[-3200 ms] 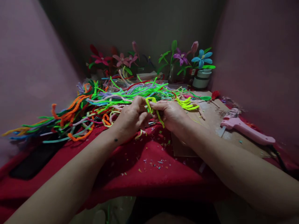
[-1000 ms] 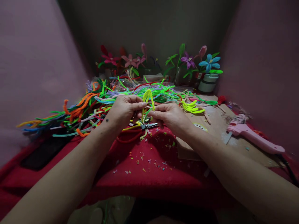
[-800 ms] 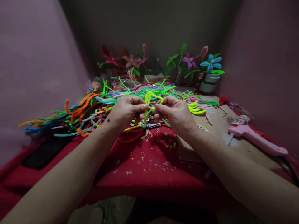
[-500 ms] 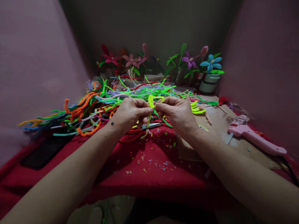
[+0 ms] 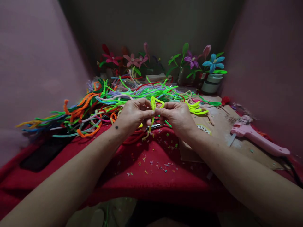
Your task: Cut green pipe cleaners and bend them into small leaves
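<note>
Above the middle of the red-covered table, a yellow pipe cleaner (image 5: pixel 153 102) is bent into loops, and its loose tail hangs below my fingers. My left hand (image 5: pixel 136 115) pinches it from the left between thumb and fingers. From the right, my right hand (image 5: pixel 176 116) pinches the same pipe cleaner, thumb tip close to the other thumb. Behind the hands lies a tangled heap of coloured pipe cleaners (image 5: pixel 142 93). More yellow pipe cleaners (image 5: pixel 195 108) rest just right of my right hand. Partly hidden under my hands is a metal tool (image 5: pixel 156 126).
A pink hot glue gun (image 5: pixel 259 138) lies on cardboard (image 5: pixel 220 126) at right. Pipe-cleaner flowers (image 5: pixel 214 63) stand along the back, some in jars. At left is a dark phone-like slab (image 5: pixel 44 154). Small coloured scraps (image 5: pixel 146 164) dot the red cloth (image 5: pixel 132 184).
My right hand has shifted slightly left, and the right-hand loop of the yellow pipe cleaner is now narrower and more pointed. Both hands keep their pinch.
</note>
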